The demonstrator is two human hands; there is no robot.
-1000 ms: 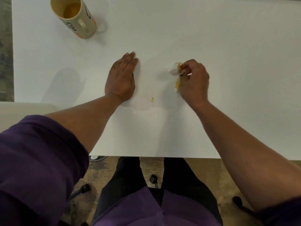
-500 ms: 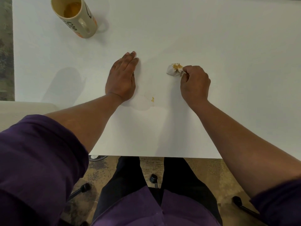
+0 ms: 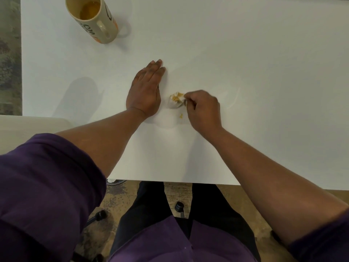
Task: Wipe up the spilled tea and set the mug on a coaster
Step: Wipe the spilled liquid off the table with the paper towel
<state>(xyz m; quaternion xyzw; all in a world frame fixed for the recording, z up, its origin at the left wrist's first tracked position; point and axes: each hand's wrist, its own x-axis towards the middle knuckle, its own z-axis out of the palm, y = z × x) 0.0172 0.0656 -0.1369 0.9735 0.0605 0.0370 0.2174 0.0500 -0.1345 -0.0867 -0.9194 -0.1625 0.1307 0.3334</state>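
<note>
A beige mug (image 3: 94, 19) with a little tea inside stands at the table's far left, its handle toward me. My right hand (image 3: 203, 109) pinches a crumpled white tissue (image 3: 176, 100), stained yellow-brown, and presses it on the white table (image 3: 264, 63). A small yellow tea spot (image 3: 181, 115) lies just below the tissue, at the edge of a faint wet patch (image 3: 164, 121). My left hand (image 3: 145, 89) lies flat on the table, fingers together, just left of the tissue. No coaster is in view.
A faint wet streak (image 3: 235, 100) curves on the table to the right of my right hand. The table's near edge runs above my lap. Chair castors (image 3: 179, 206) and a mottled floor show below. A second pale surface (image 3: 28, 127) adjoins at the left.
My right hand has dragged the tissue left and toward me, close to the yellow spot and my left hand. The left hand and the mug have stayed put.
</note>
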